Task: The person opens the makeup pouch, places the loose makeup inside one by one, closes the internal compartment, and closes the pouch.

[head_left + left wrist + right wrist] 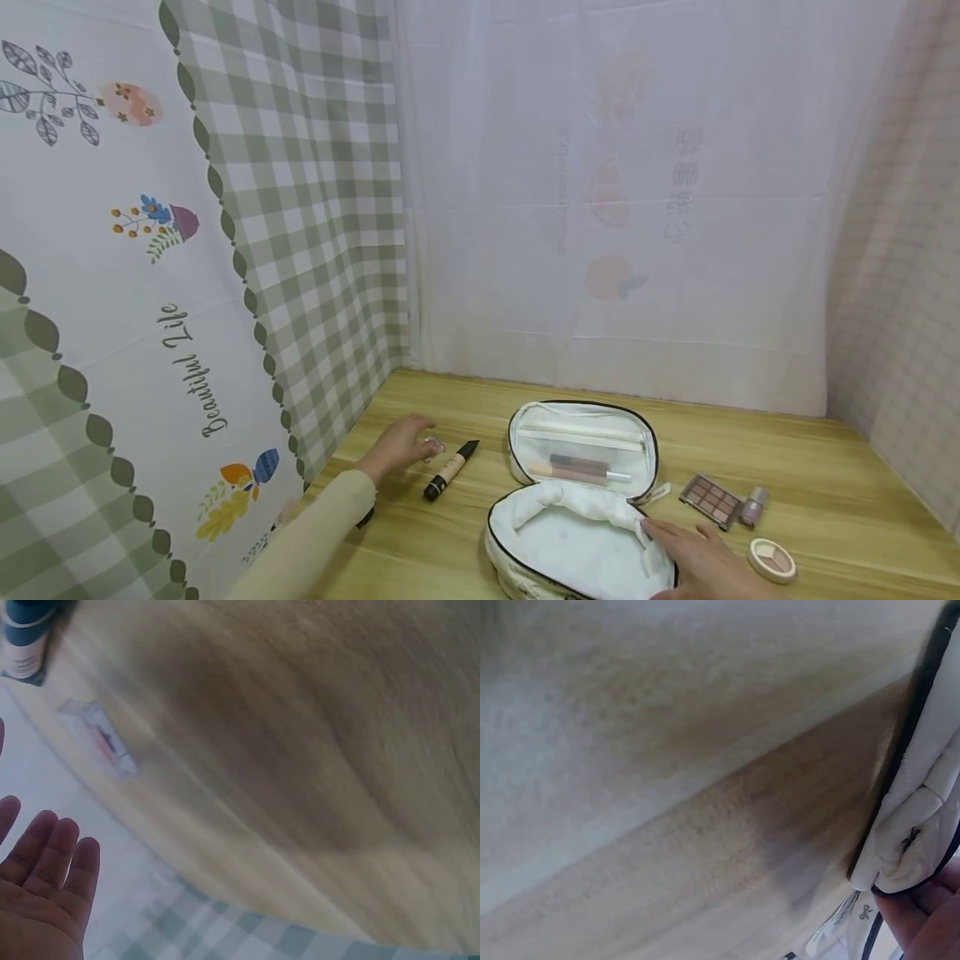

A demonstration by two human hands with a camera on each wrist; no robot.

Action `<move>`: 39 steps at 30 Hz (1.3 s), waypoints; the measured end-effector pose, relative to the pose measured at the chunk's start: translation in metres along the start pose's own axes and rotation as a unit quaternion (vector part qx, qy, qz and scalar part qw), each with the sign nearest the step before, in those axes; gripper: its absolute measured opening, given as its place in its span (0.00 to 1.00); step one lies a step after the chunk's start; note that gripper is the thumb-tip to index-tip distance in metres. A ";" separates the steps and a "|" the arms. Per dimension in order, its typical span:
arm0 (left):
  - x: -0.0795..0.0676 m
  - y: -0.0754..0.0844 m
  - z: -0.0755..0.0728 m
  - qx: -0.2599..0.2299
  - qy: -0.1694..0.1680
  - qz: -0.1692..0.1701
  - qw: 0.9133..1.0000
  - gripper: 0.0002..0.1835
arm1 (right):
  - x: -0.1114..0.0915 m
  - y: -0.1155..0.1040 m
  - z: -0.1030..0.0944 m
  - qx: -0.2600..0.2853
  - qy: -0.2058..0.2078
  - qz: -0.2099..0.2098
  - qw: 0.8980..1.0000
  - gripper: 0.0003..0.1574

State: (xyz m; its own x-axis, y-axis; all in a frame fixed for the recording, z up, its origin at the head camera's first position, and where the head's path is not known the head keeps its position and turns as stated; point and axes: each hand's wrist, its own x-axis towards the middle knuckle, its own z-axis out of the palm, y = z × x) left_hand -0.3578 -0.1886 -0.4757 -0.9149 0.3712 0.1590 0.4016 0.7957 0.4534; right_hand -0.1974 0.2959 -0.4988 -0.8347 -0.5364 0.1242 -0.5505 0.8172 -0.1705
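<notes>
My left hand (399, 448) reaches over the left part of the table with fingers extended, holding nothing. Right at its fingertips lies a small clear container (432, 448) with something pinkish inside; the left wrist view shows it on the wood, apart from the open hand (52, 881). Beside it is a beige tube with black ends (448, 472). A white makeup bag (501, 557) with black piping stands unzipped, its lid tipped back. My right hand (701, 560) grips the bag's right rim, fingers against its edge in the right wrist view.
Slim cosmetic tubes (581, 468) sit behind the lid's see-through pocket. Right of the bag lie an eyeshadow palette (711, 500), a small bottle (753, 507) and a round three-colour compact (772, 559). A dark object (366, 518) is partly hidden by my left sleeve. Curtains border the table.
</notes>
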 end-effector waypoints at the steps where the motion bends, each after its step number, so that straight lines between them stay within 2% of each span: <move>1: 0.001 -0.002 0.002 0.001 0.001 -0.001 1.000 0.26 | 0.000 0.001 0.000 0.001 -0.003 0.002 1.000 0.62; 6: 0.001 -0.006 0.011 -0.007 0.007 -0.010 1.000 0.27 | 0.000 0.002 0.002 0.007 -0.006 -0.001 1.000 0.61; 10: -0.001 -0.007 0.016 -0.015 0.011 -0.030 0.999 0.30 | 0.000 0.002 0.003 0.016 -0.010 -0.009 1.000 0.59; 15: 0.000 -0.010 0.021 0.002 0.020 -0.041 0.999 0.30 | 0.000 0.002 0.004 0.013 -0.012 -0.008 1.000 0.59; 24: 0.007 -0.011 0.024 0.028 0.033 -0.024 0.999 0.25 | 0.001 0.000 0.001 0.005 -0.011 0.006 1.000 0.61; 39: 0.007 -0.007 0.026 0.038 0.030 -0.008 0.999 0.15 | 0.001 -0.001 0.001 0.016 -0.009 0.009 1.000 0.62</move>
State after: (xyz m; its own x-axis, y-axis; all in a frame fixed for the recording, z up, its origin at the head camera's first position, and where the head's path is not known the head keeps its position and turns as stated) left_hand -0.3659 -0.1792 -0.5003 -0.9213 0.3307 0.2046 0.3866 0.8360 0.3894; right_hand -0.1971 0.2944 -0.4991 -0.8444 -0.5258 0.1029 -0.5353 0.8198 -0.2033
